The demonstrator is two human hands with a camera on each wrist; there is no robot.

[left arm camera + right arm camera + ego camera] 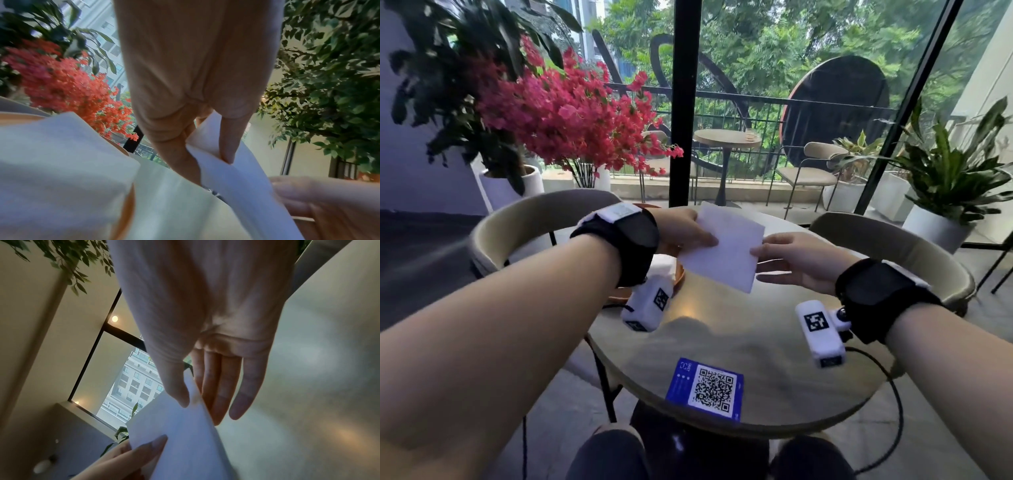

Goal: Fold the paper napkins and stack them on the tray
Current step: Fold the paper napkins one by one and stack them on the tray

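A white paper napkin [724,251] hangs in the air over the far side of the round table, held by both hands. My left hand [707,240] pinches its left edge between thumb and fingers, as the left wrist view shows [207,155]. My right hand [756,254] pinches the right edge, thumb on top and fingers beneath [193,402]. Under my left wrist lies an orange tray [680,275] with white napkins [665,263] on it; in the left wrist view this stack [61,162] fills the lower left over the tray rim [127,211].
A blue card with a QR code [705,389] lies near the table's [774,359] front edge. Beige chairs stand at the far left [524,219] and far right [900,240]. A cable [893,394] hangs off the right side. Potted plants and a glass wall are behind.
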